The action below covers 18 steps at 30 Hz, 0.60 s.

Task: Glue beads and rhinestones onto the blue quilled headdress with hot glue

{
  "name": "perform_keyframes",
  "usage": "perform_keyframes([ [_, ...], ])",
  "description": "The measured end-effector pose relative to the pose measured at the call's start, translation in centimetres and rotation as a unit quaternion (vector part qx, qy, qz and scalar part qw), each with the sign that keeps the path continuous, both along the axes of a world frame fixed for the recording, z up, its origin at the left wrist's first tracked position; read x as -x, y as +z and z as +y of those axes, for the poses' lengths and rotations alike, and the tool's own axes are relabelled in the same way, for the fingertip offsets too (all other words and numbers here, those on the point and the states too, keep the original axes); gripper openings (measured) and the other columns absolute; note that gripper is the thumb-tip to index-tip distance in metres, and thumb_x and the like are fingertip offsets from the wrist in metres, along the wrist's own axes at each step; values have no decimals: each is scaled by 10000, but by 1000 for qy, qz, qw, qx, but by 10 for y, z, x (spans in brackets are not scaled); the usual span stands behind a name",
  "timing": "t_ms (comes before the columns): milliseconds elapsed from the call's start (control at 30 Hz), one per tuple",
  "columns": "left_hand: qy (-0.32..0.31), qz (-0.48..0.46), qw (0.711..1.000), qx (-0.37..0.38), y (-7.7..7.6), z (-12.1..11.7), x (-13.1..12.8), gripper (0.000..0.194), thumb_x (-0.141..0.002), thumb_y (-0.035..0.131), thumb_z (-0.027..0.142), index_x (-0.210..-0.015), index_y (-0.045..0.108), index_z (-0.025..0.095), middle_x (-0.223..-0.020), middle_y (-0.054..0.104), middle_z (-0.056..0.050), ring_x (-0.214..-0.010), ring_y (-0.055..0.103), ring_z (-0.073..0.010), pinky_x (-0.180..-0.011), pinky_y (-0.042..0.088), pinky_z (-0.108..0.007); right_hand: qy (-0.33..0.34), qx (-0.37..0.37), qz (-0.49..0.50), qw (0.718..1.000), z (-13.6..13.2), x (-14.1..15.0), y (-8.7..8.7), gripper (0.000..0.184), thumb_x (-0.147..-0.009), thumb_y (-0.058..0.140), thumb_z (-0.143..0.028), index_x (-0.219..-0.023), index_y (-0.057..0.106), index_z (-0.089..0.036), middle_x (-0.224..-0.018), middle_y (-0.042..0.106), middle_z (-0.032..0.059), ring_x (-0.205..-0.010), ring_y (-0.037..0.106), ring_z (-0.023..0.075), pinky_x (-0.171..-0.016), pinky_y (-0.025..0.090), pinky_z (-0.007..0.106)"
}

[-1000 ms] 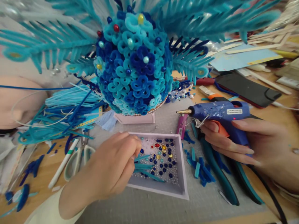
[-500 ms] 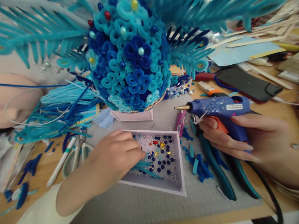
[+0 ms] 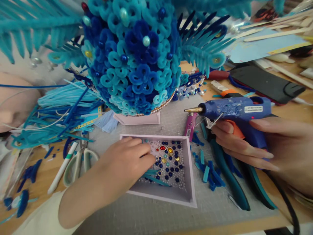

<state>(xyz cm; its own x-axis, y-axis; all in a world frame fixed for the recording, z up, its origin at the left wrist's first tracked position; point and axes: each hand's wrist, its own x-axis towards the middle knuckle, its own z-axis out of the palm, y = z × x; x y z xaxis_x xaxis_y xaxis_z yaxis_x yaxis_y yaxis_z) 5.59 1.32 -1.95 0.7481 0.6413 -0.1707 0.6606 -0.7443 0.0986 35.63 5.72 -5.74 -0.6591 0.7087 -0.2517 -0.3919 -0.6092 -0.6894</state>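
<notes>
My right hand (image 3: pixel 246 143) is wrapped round a blue hot glue gun (image 3: pixel 230 109), with fingers at its orange trigger. The metal nozzle points left, level above the mat. My left hand (image 3: pixel 137 160) reaches into a shallow pale lilac box (image 3: pixel 192 173), its fingers bent down and closed. Its fingertips are hidden, so I cannot tell what they hold. Inside the box lie blue beads (image 3: pixel 176 169), small pearls, red and gold gems (image 3: pixel 170 150) and teal strips (image 3: pixel 156 179). Behind it stands a rounded headpiece (image 3: pixel 141 78) covered in blue and turquoise looped flowers, with feathery side pieces.
Pliers (image 3: pixel 231 176) with teal handles and cut blue pieces (image 3: pixel 212 176) lie right of the box. A purple glue-stick-like tube (image 3: pixel 190 125) is near the nozzle. Scissors (image 3: pixel 81 160), a white pen (image 3: pixel 63 168) and chenille stems (image 3: pixel 58 101) lie left. A phone (image 3: pixel 266 81) rests at the right.
The camera view has shifted slightly, and the headpiece appears higher and closer. My right hand with the glue gun sits slightly farther right. My left hand stays in the box, moved only a little.
</notes>
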Motion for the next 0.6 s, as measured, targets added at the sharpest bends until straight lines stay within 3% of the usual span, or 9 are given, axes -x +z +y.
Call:
perform_keyframes([
  [200,-29,10,1000,3,-6,3,-2,146,-910,603,120,-840,681,221,-794,659,-6,-725,590,-219,-623,443,-337,2,0,11,1000,0,0,-1,224,-792,758,-372,-873,749,-164,-639,595,-8,-345,225,13,-265,269,125],
  [333,-35,-10,999,-2,-3,4,-1,190,-945,535,119,-833,672,190,-832,689,-29,-736,633,-212,-629,501,-335,3,1,30,1000,0,0,-3,205,-814,714,-340,-893,736,-151,-634,585,-7,-342,214,17,-261,286,126],
  [500,48,-177,982,-38,18,1,12,232,-1011,467,208,-882,659,221,-985,779,3,-883,732,-142,-787,561,-250,0,-1,42,999,-1,1,-3,205,-829,690,-325,-903,745,-143,-650,588,4,-357,219,21,-275,285,123],
  [600,125,-226,963,-70,26,-4,22,108,-971,582,291,-956,689,287,-874,789,73,-740,737,-118,-704,565,-213,-4,-18,52,998,-1,1,-4,212,-842,663,-315,-914,745,-133,-652,581,3,-366,217,22,-287,297,113],
])
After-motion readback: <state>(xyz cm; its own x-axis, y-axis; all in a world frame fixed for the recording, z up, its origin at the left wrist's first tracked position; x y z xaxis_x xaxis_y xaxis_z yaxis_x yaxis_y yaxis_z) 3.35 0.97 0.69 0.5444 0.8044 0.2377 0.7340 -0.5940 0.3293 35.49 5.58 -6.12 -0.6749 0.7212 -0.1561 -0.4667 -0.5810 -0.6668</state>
